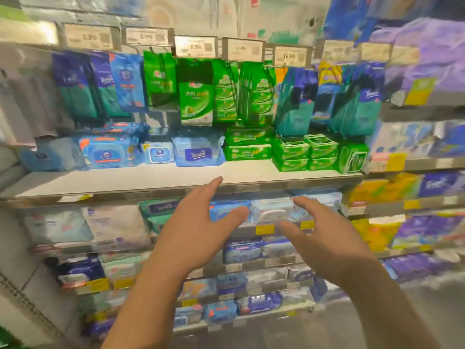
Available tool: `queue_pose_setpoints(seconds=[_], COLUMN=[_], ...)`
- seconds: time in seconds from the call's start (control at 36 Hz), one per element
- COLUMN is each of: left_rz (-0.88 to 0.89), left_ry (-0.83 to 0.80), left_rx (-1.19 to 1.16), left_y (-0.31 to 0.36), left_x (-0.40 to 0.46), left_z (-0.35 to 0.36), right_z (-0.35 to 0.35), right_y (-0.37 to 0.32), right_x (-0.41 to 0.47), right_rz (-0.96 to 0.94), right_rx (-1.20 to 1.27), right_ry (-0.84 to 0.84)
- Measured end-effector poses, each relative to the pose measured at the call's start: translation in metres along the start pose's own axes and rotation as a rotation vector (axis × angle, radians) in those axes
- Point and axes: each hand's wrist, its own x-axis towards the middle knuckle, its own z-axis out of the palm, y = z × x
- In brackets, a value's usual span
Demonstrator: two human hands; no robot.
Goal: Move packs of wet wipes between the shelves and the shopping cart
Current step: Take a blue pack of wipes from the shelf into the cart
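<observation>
Head view. The person faces a run of store shelves stocked with wet wipes. Both hands are raised in front of the shelving with nothing in them. The left hand [198, 227] has its fingers extended and slightly spread, its fingertips just below the front edge of the wide white shelf [151, 181]. The right hand [324, 238] is likewise released, fingers straight and reaching toward the shelf below. Neither hand touches a pack.

The nearest candidate is a pale blue-and-white pack of wet wipes [271, 210] on the second shelf, between the two hands and beyond them. On the white shelf above lie a blue Tempo pack [198, 153] at centre, blue lidded packs [108, 153] to the left, and stacked green packs [247, 147] to the right. Hanging green packs [196, 96] sit above these.

No shopping cart appears in this view, so the count of packs already moved cannot be told. Judged status: a transfer is at its reach stage; grasp, carry and placement remain.
</observation>
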Motion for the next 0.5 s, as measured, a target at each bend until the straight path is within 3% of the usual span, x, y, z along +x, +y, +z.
queue_pose_setpoints(seconds=[0.28,0.5], left_rz=[0.076,0.113], left_ry=[-0.058,-0.077], left_rx=[-0.175,-0.356], left_y=[-0.004,0.007], left_x=[0.130,0.233], left_z=[0.062,0.097], right_z=[-0.017,-0.039], right_y=[0.028,0.052], right_x=[0.101,0.188], right_rz=[0.107,0.120], right_rx=[0.092,0.022], right_ry=[0.185,0.363])
